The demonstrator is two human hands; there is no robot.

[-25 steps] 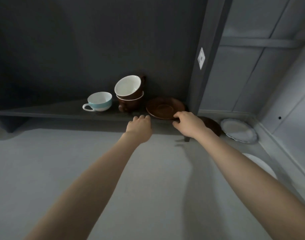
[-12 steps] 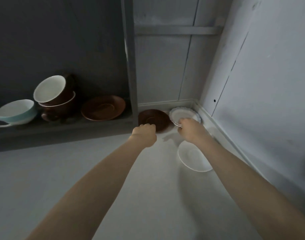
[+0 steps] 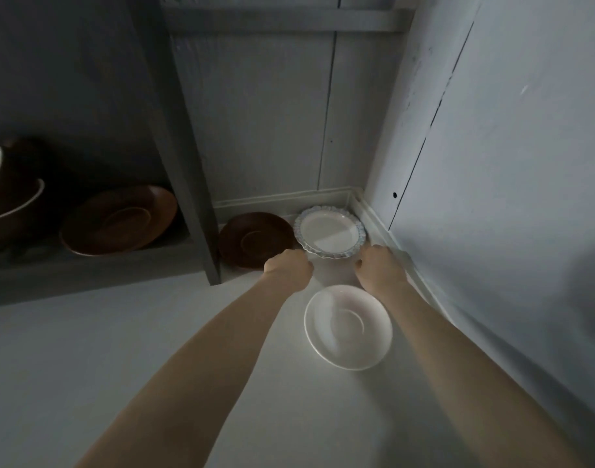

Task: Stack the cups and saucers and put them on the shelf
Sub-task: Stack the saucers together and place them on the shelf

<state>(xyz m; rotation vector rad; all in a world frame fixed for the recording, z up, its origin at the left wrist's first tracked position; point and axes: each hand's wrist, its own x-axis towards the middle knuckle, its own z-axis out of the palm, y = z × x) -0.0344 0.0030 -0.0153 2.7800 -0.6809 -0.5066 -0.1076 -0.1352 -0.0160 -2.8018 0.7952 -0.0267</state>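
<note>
A white saucer with a blue scalloped rim (image 3: pixel 328 231) lies in the counter's far right corner. My right hand (image 3: pixel 380 268) curls around its near right edge, thumb under the rim. My left hand (image 3: pixel 287 266) is a loose fist against its near left edge; I cannot see a grip there. A plain white saucer (image 3: pixel 348 327) lies on the counter between my forearms. A brown saucer (image 3: pixel 252 239) sits left of the scalloped one. Left of the grey post, the shelf (image 3: pixel 86 275) bears another brown saucer (image 3: pixel 118 219) and stacked brown cups (image 3: pixel 9 201), cut off by the frame.
The grey upright post (image 3: pixel 184 163) of the shelf unit stands between the shelf and the corner. A panelled wall (image 3: pixel 272 130) closes the back, and a pale wall (image 3: pixel 509 163) with a raised baseboard (image 3: pixel 390 231) runs along the right. The pale counter (image 3: pixel 120 366) stretches left.
My view swung right, from the shelf to the corner. My right hand left the brown saucer on the shelf and went to the scalloped saucer; my left hand followed to that saucer's other side.
</note>
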